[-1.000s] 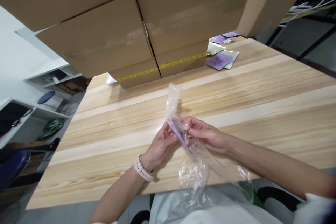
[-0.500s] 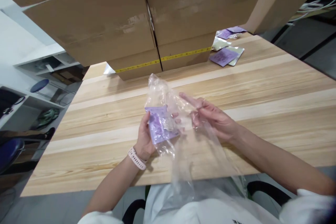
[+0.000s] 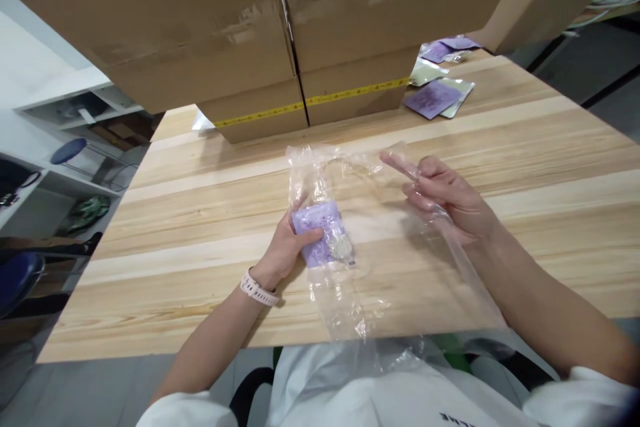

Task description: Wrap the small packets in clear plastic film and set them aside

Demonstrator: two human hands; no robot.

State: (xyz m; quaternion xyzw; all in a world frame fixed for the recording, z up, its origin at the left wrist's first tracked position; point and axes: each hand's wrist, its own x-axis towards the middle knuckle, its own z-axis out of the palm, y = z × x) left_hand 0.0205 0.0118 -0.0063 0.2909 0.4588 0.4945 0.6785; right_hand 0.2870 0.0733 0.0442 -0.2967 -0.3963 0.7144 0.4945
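Note:
A large clear plastic bag [image 3: 385, 260] is spread between my hands, its lower end hanging past the table's near edge. My left hand [image 3: 287, 243] is closed on a purple sachet [image 3: 313, 253], thumb on its face, with the bag's film around it. Against the sachet's right side lies a small pale round item in clear wrap [image 3: 341, 247], its kind not plain. My right hand [image 3: 450, 197] pinches the bag's right side, index finger stretched out under the film.
Large cardboard boxes [image 3: 200, 33] stand stacked along the table's back, with a yellow measuring tape [image 3: 360, 91] across their lower part. Purple and pale green sachets [image 3: 434, 99] lie at the back right of the wooden table [image 3: 165, 247]. Left of the table are a blue stool [image 3: 69, 150] and white shelves.
My right hand has moved right and spread the bag wide. In my left hand the purple sachet has turned from edge-on to face up. The view has shifted slightly.

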